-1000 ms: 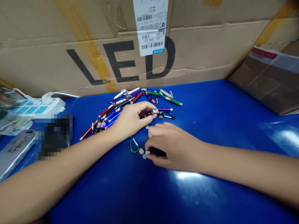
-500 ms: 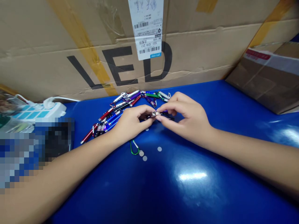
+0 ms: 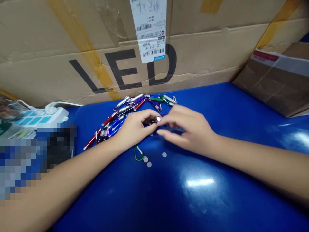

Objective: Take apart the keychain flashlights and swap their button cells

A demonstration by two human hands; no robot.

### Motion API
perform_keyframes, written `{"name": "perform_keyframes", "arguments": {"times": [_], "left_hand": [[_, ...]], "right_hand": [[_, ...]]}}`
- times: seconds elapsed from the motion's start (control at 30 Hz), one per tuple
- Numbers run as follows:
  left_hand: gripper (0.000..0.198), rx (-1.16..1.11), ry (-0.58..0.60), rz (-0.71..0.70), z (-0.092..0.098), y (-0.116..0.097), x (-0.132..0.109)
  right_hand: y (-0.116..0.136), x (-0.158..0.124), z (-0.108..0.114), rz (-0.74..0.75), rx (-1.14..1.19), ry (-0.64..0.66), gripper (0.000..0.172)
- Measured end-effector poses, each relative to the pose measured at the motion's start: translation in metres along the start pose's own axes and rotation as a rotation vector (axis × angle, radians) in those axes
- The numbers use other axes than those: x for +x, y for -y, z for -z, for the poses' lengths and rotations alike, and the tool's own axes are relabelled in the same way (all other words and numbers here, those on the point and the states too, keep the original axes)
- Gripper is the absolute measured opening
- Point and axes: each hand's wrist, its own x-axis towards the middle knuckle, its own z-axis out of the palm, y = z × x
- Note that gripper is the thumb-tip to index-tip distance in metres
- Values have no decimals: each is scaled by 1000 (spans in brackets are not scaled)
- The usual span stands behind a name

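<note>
My left hand (image 3: 138, 125) has its thumb and fingers curled round a small shiny silver round piece (image 3: 158, 119); most of what it holds is hidden by the fingers. My right hand (image 3: 189, 127) is just to the right, thumb and index finger apart, with nothing visible between them. Its index fingertip is at the silver piece; whether it touches is unclear. Below the hands, a green carabiner (image 3: 138, 155) lies on the blue table beside small grey discs (image 3: 149, 164). Another disc (image 3: 164, 154) lies apart, to their right.
Several coloured metal pen-like lights (image 3: 117, 122) with clips lie heaped behind and left of my hands. A large cardboard box (image 3: 193, 38) stands along the back, another box (image 3: 270, 80) at right. A white power strip (image 3: 41, 116) is at left.
My right hand's thumb has parted from its index finger and dropped slightly lower, away from the silver piece. My left hand keeps its grip in about the same place.
</note>
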Motion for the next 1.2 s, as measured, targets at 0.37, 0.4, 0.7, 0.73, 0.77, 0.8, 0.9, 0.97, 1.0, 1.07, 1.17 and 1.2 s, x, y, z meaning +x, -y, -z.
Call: {"name": "perform_keyframes", "arguments": {"times": [0.37, 0.4, 0.7, 0.73, 0.77, 0.8, 0.9, 0.97, 1.0, 1.07, 1.17, 1.2], "left_hand": [[9, -48, -21, 51, -2, -4, 2], [9, -51, -22, 53, -3, -4, 2], [9, -41, -25, 30, -4, 3, 1], [9, -41, -23, 33, -5, 4, 1], [9, -40, -22, 36, -5, 4, 1], [10, -41, -22, 38, -5, 4, 1], [11, -45, -23, 44, -4, 3, 1], [11, -42, -22, 45, -3, 1, 0], [11, -36, -21, 44, -3, 1, 0], [13, -21, -22, 31, -1, 0, 1], [16, -4, -18, 7, -1, 0, 1], [16, -3, -17, 2, -1, 1, 1]], "right_hand": [[36, 2, -14, -94, 54, 442, 15], [37, 3, -14, -100, 48, 457, 15], [34, 2, -19, -92, 22, 497, 15], [34, 2, -19, -95, 24, 493, 15], [35, 3, -20, -97, 24, 491, 16], [36, 3, -20, -100, 20, 497, 16], [38, 3, -20, -103, 17, 529, 13], [37, 4, -17, -91, 41, 483, 12], [35, 4, -15, -77, 56, 423, 11], [29, 4, -8, -44, 65, 245, 10], [14, 5, 2, -35, -19, -30, 13], [9, 5, 4, -54, -54, -76, 12]]}}
